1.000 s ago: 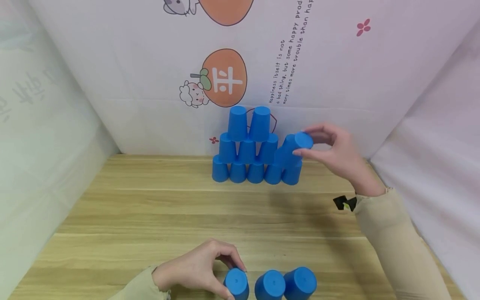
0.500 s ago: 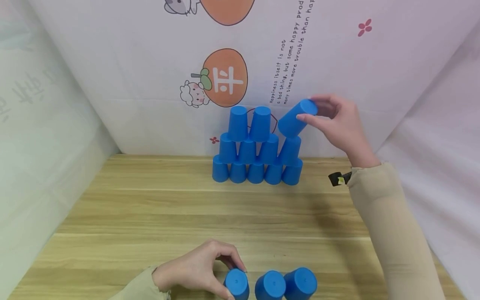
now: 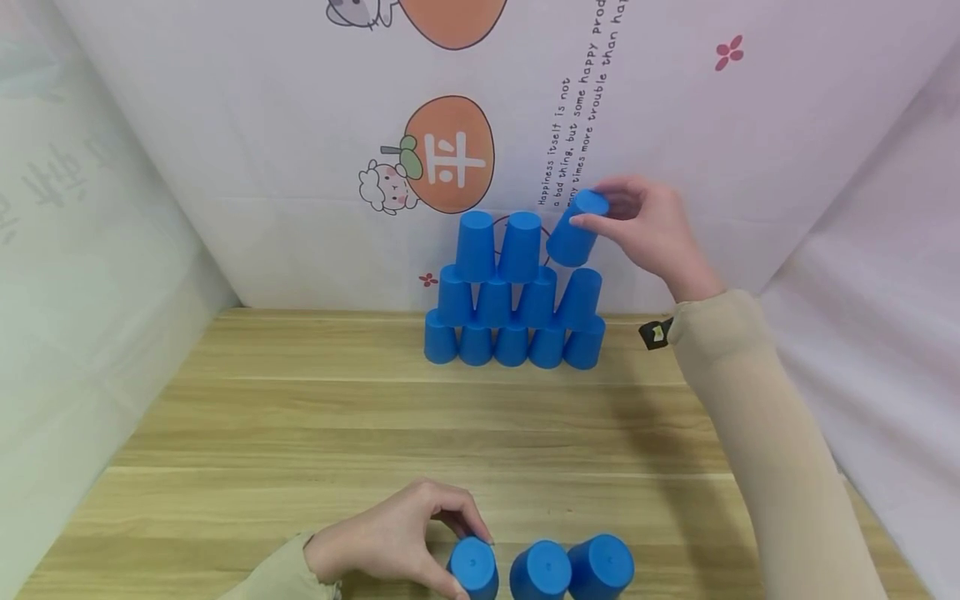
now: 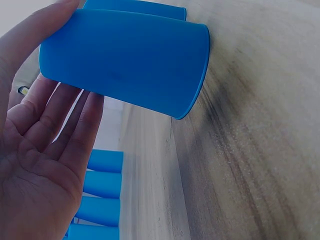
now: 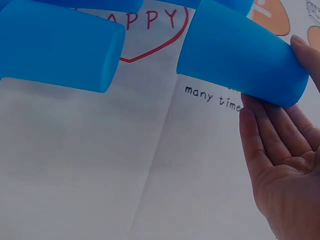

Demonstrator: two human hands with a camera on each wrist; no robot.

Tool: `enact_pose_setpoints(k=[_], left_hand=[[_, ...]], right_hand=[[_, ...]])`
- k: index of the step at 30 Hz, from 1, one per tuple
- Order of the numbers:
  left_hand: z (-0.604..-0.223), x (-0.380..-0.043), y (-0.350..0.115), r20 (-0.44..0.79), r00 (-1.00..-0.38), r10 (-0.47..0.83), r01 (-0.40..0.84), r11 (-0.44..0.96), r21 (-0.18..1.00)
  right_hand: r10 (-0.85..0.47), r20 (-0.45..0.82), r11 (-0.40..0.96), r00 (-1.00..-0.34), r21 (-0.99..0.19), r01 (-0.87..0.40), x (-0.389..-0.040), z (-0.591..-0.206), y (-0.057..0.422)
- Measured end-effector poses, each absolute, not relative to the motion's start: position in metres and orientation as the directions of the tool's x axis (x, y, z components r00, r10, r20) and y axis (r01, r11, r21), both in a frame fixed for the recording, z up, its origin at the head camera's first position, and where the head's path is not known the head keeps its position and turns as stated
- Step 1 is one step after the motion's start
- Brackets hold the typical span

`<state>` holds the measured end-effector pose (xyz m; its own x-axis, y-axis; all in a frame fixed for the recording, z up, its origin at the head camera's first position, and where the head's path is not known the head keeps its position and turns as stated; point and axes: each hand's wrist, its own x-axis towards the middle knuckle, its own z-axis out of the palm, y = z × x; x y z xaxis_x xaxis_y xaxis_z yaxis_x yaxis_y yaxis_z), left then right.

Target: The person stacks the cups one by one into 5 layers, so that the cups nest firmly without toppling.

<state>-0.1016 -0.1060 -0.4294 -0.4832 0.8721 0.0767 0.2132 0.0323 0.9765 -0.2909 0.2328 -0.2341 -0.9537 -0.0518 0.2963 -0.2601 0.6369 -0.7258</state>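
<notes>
My right hand (image 3: 654, 229) pinches a blue plastic cup (image 3: 573, 237) near its base, thumb on one side and fingers on the other. Tilted and upside down, this cup (image 5: 240, 55) hangs just above the right end of the stack's second row. Two upside-down cups stand to its left as the third row, one of them the nearer cup (image 3: 521, 248). At the front of the table, my left hand (image 3: 393, 533) holds another inverted blue cup (image 3: 474, 567) between thumb and fingers; the left wrist view shows that cup (image 4: 125, 60) from the side.
The stack's bottom row (image 3: 512, 345) of several cups stands near the patterned back cloth (image 3: 315, 167). Two more inverted cups, a middle one (image 3: 542, 571) and a right one (image 3: 602, 567), stand right of my left hand on the wooden table (image 3: 360, 425).
My right hand has lifted the cup off the right end of the second row, where another cup remains, then moved it left toward the third row. The left hand has stayed still.
</notes>
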Motion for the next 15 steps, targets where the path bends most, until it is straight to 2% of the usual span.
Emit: enact_pose_setpoints(k=[15], left_hand=[[-0.428, -0.101, -0.106, 0.071, -0.486, 0.871, 0.215, 0.041, 0.976]], right_hand=[[-0.109, 0.246, 0.675, -0.963, -0.693, -0.254, -0.31, -0.255, 0.23]])
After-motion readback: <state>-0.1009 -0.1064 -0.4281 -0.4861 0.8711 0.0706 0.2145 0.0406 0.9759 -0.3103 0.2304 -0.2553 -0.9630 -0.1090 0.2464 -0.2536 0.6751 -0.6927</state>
